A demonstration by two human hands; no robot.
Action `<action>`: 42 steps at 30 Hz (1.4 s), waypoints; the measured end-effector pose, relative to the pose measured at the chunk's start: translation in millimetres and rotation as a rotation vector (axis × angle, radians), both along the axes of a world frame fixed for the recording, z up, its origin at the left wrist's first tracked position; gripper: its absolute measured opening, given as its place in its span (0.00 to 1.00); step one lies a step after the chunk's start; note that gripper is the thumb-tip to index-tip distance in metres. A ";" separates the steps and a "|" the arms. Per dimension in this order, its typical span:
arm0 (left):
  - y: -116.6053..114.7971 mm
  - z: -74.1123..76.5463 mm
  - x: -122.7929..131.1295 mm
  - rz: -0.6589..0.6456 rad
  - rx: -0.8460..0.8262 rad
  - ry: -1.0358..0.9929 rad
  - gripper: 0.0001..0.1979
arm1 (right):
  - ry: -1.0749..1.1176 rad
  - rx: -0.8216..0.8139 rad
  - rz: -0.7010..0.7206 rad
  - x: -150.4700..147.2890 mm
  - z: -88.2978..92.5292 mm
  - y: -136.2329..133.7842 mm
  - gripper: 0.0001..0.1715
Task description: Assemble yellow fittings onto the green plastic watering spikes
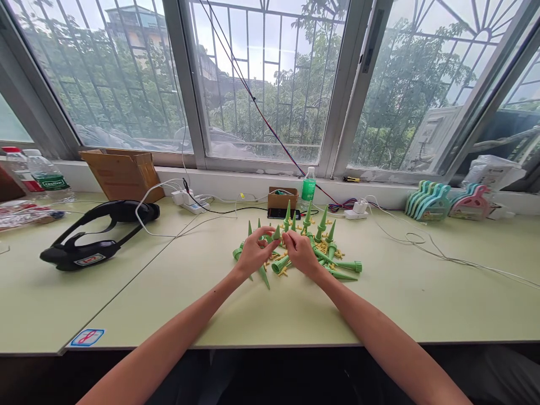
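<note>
In the head view my left hand is closed on a small green plastic cone, gripped between thumb and fingers with its tip upward. My right hand is pinched close beside the cone; what its fingertips hold, if anything, is hidden. Around and behind both hands are several green plastic watering spikes, some standing point up, others lying down. One spike lies to the right of my right hand. Small yellow plastic valve-like pieces are scattered among them.
The pale green table holds a black headset at left and white power strips with loose cables. Behind the spikes stand a small brown box and a green-labelled bottle. Plastic hangers stand at right; a cardboard box at back left.
</note>
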State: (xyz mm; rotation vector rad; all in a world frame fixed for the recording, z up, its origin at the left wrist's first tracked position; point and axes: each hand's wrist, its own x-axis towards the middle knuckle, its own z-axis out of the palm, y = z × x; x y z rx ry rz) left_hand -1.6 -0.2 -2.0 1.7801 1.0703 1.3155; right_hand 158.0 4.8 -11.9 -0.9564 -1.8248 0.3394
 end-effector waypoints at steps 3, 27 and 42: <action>-0.6 0.7 -0.1 -0.022 -0.053 -0.008 0.21 | -0.002 0.011 -0.007 0.5 -0.3 0.2 0.21; 0.0 4.4 1.1 -0.202 -0.365 -0.272 0.21 | -0.063 0.033 0.008 1.0 -4.6 2.5 0.19; -2.8 9.7 0.6 -0.230 -0.427 -0.288 0.19 | -0.061 0.016 0.033 1.5 -3.2 2.4 0.19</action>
